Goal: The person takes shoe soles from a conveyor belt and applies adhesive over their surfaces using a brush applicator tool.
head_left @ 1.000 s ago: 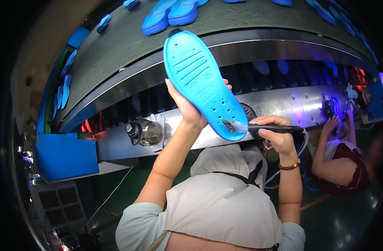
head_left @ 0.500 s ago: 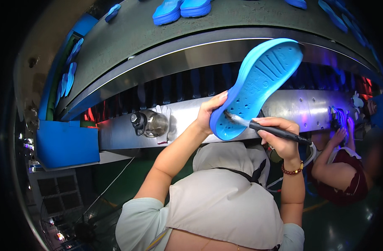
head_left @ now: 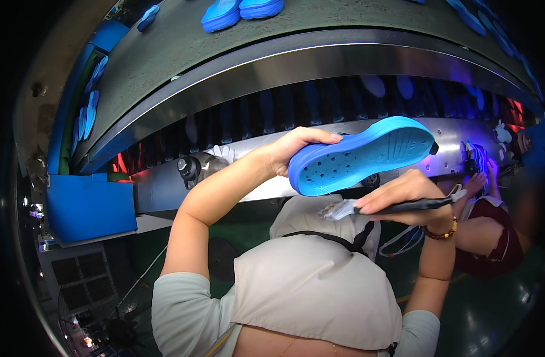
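the left hand (head_left: 299, 146) grips the blue shoe sole (head_left: 359, 157) by its far edge near the wider, holed end; its thumb lies along the rim, and the other fingers, mostly hidden, curl behind. the sole is above the metal ledge (head_left: 263, 188), tilted so its recessed face shows, with the grooved end to the right and a small dark patch at that tip. the right hand (head_left: 406, 193) has its fingers closed round the black handle of a brush (head_left: 397, 208), whose bristles sit just below the sole's near edge; whether they touch it is unclear. a beaded bracelet (head_left: 442, 232) circles the right wrist. a bottle (head_left: 189, 169) and a white glove (head_left: 225, 153) lie left of the sole, and a pair of blue soles (head_left: 243, 13) rests on the conveyor belt (head_left: 326, 15) beyond.
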Demonstrator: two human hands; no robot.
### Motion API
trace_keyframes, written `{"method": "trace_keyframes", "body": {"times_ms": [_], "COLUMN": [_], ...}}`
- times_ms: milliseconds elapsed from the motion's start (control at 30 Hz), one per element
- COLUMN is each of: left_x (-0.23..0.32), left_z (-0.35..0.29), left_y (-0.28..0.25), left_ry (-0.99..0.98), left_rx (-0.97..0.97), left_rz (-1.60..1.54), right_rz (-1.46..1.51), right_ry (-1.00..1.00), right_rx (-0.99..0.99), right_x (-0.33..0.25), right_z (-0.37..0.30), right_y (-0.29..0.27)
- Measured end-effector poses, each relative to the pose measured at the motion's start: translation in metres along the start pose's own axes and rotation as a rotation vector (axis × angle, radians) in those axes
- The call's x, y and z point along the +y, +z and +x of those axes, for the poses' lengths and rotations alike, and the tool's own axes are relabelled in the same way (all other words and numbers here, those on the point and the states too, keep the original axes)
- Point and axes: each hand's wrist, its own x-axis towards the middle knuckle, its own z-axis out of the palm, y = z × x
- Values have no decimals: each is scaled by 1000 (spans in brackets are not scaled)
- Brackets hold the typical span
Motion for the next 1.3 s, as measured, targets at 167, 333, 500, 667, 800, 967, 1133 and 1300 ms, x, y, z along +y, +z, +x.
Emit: {"method": "trace_keyframes", "body": {"times_ms": [167,333,500,667,800,967,1133,1300], "left_x": [6,6,-2,3,1,-42,-81,-78], "left_z": [1,-14,-21,-31,-53,-15,29,34], "left_y": [1,-2,-25,-23,-34,-68,-39,-27], "left_ry": [-88,-40,31,83,149,603,478,603], "left_rx": [-44,24,39,86,294,-190,-106,123], "left_rz": [251,167,200,-63,-31,-488,-538,-472], "right_rz": [-93,-84,-101,17,-99,61,232,-212], "right_ry": [23,61,87,182,126,84,343,25], "right_rx": [-48,42,39,337,195,415,580,536], "right_x": [1,-10,7,22,13,5,54,57], "right_z": [4,-6,-20,-15,-22,-2,12,18], "right_y": [-7,-15,-7,-3,7,29,44,62]}}
